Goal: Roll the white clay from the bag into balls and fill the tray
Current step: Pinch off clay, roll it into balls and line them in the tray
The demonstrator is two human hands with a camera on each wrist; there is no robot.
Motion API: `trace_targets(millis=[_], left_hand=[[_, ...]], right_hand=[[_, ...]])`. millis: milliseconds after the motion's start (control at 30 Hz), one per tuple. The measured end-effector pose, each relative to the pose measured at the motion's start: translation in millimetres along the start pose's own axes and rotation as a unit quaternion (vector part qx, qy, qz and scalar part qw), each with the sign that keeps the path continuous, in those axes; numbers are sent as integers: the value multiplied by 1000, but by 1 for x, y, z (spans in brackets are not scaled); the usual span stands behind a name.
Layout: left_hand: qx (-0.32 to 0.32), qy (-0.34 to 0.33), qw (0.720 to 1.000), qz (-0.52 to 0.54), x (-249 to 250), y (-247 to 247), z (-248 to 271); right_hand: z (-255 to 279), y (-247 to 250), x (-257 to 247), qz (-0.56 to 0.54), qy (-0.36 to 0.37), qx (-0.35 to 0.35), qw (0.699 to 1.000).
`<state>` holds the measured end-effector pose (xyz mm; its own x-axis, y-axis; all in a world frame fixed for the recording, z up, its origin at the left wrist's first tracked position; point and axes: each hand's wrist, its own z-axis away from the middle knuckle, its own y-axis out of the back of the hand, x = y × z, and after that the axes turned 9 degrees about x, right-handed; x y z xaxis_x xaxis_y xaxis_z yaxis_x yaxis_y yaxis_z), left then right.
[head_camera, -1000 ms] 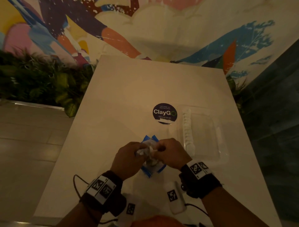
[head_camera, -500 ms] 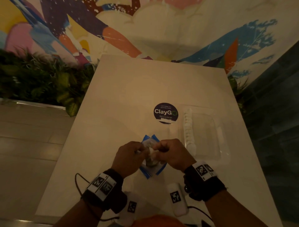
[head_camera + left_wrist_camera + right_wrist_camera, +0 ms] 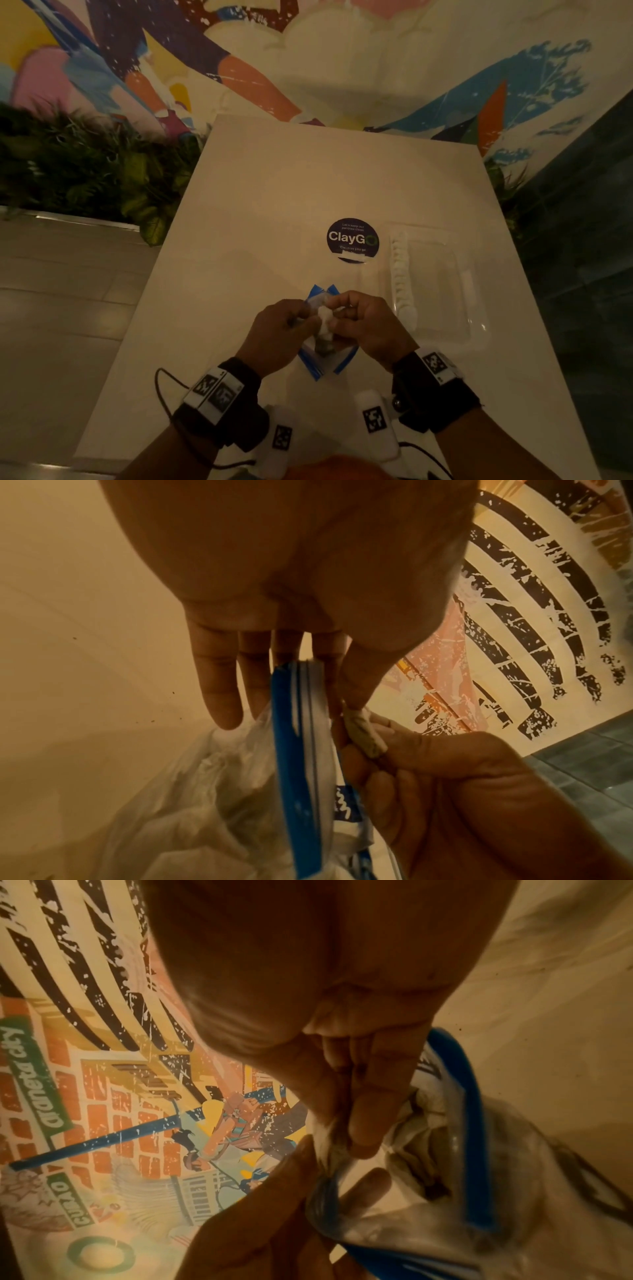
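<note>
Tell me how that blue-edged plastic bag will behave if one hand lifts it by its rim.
The bag will probably sag: its clear film is crumpled in the left wrist view. The blue rim looks stiffer and may hold its line. It likely hangs bottom-heavy, since clay sits inside.

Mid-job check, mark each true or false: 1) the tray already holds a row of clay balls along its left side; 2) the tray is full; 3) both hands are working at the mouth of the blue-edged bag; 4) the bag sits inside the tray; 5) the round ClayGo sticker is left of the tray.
1) True: white balls line the left side of the tray.
2) False: most of it is bare.
3) True: the left hand and right hand pull white clay at the bag mouth.
4) False: it lies on the table, left of the tray.
5) True: the sticker is there.
</note>
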<state>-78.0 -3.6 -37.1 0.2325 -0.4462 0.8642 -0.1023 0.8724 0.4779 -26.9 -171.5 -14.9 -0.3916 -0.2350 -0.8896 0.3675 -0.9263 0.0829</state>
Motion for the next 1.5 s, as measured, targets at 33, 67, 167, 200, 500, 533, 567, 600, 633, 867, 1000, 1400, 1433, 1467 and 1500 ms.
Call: trace_targets(millis=[33,67,167,200,500,533,567,600,633,867,1000,1400,1433,1467,1500], left_hand=[[1,2,1000,7,-2,0,-1],[2,3,1000,13,-2,1,0],[3,7,999,51,0,2,1],[0,14,998,67,2,2,2],[-46,-14,997,68,5,4,2],[-38,-6,997,74,5,4,1],[-29,3,996,86,4,4,1],[-20,15,995,98,3,4,1],[-13,26,994,108,2,3,1],[-16,28,995,92,0,-1,0],[-18,12,997,71,-2,-1,0],[90,5,996,11,-7,-5,2],[94,11,995,17,-5,-4,2],[95,16,995,26,-4,-4,2],[96,19,995,36,-4,-4,2]], right_hand=[[0,-1,0,4,1,4,1000],[1,-1,0,11,2,10,1000],[0,0,-1,31,13,30,999],[0,0,0,32,18,36,999],[-1,2,3,27,34,57,997],[-2,2,4,25,33,54,998],[-2,3,5,26,32,51,998],[-2,4,5,31,34,49,998],[-2,6,6,41,38,48,997],[-2,2,8,120,98,28,988],[-2,-4,2,150,129,63,978],[-3,-10,-5,502,153,-22,851],[-3,-15,-6,513,159,-34,843],[-5,-19,-5,521,162,-35,837],[-6,-22,-4,530,158,-27,833]])
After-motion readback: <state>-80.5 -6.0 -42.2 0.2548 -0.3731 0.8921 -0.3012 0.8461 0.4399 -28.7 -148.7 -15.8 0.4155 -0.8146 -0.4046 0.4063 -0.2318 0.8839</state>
